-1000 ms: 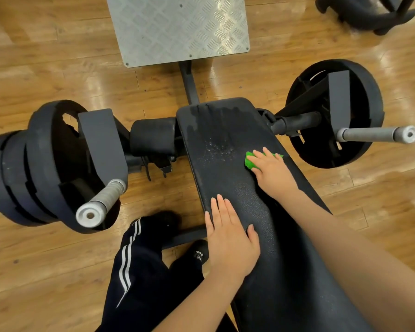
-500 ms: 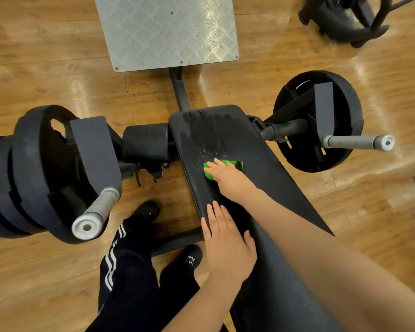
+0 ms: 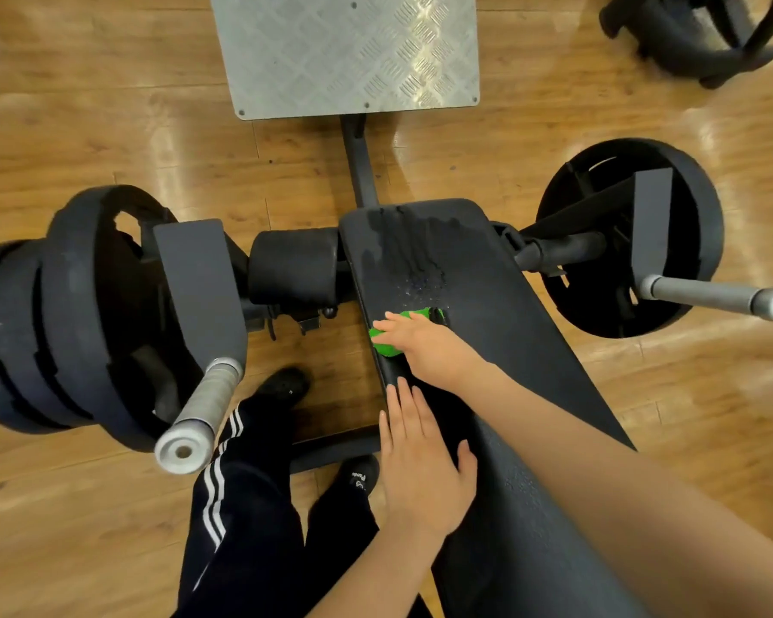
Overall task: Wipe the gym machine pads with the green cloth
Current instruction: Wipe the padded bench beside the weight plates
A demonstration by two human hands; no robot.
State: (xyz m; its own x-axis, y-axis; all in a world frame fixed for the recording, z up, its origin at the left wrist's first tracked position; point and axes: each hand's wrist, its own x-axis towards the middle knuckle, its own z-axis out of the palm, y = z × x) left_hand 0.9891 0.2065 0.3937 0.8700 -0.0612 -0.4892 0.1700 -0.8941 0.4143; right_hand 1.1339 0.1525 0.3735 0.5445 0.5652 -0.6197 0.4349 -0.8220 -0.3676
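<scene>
R hand [image 3: 425, 345] presses green cloth [image 3: 387, 343] flat-fingered at bench pad [image 3: 487, 278] left edge; L hand [image 3: 420, 461] flat, open, on pad nearer.

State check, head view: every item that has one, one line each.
green cloth: bunched, pressed onto the pad near its left edge.
bench pad: wet streaks and droplets at the far end.
right hand: fingers straight, pressing the cloth.
left hand: flat, resting on the pad's near left edge.
left weight sleeve: stacked with plates.
right weight sleeve: one plate visible.
</scene>
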